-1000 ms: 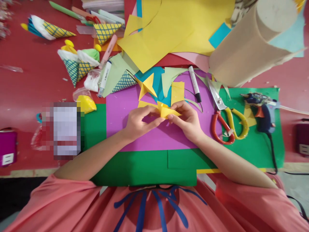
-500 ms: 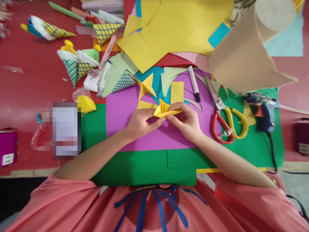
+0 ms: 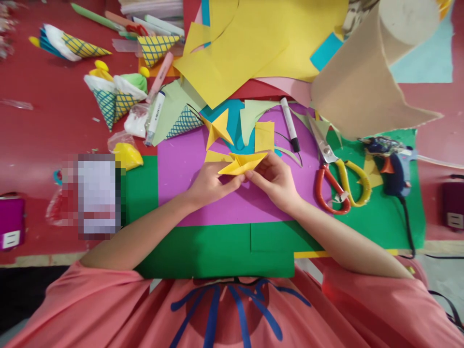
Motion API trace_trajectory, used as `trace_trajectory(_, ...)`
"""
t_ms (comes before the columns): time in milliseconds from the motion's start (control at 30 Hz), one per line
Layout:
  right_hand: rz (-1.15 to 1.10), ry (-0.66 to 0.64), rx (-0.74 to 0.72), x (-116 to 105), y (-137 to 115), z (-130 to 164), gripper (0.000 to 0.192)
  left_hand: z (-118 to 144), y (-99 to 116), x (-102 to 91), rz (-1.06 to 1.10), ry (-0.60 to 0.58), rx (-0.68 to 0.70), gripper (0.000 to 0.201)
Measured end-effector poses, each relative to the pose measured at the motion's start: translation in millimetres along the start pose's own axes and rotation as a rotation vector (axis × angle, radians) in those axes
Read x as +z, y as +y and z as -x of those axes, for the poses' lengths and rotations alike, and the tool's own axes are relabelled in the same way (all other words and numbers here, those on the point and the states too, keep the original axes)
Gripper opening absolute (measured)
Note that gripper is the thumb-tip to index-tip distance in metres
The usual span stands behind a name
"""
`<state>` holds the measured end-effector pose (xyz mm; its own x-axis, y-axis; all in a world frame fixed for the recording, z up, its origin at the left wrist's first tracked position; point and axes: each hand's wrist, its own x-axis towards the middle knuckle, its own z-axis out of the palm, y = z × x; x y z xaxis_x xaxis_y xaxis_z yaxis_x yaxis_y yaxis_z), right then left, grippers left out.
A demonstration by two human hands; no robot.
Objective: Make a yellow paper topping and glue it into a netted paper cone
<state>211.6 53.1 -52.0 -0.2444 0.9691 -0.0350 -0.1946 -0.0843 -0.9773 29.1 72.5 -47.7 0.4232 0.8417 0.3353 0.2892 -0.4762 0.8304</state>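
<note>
Both of my hands pinch one folded yellow paper piece (image 3: 242, 163) just above a purple sheet (image 3: 188, 164). My left hand (image 3: 208, 183) grips its lower left edge. My right hand (image 3: 275, 179) holds its right side with thumb and fingers. Another folded yellow star-like piece (image 3: 218, 128) lies just beyond, beside a small yellow paper square (image 3: 264, 136) and a teal scrap (image 3: 235, 123).
Red-and-yellow scissors (image 3: 339, 181), a glue gun (image 3: 393, 166) and a marker (image 3: 290, 124) lie to the right on a green sheet (image 3: 380, 217). Large yellow sheets (image 3: 261, 38) and a tan roll (image 3: 362, 82) sit behind. Paper cones (image 3: 116, 99) lie at the left.
The yellow piece has been turned and flattened between my fingers, its point now stretching left. The tan sheet at the upper right has unrolled further.
</note>
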Motion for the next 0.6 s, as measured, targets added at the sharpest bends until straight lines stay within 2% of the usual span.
trace_trajectory(133,0.040,-0.026,0.017,-0.6,-1.4,0.2,0.025,-1.0,0.2,-1.7,-0.010,-0.024,0.024,0.009)
trace_trajectory(300,0.193,0.022,-0.023,-1.0,-5.0,0.2,0.023,-3.6,4.7,-1.8,-0.059,-0.043,0.005,0.015)
trace_trajectory(467,0.365,0.041,-0.043,-6.0,-6.2,0.9,0.025,0.4,3.5,0.1,0.156,0.106,-0.152,0.022)
trace_trajectory(600,0.421,0.006,-0.032,-8.4,-7.0,1.6,0.023,2.7,1.1,-1.8,0.214,0.010,-0.179,0.037)
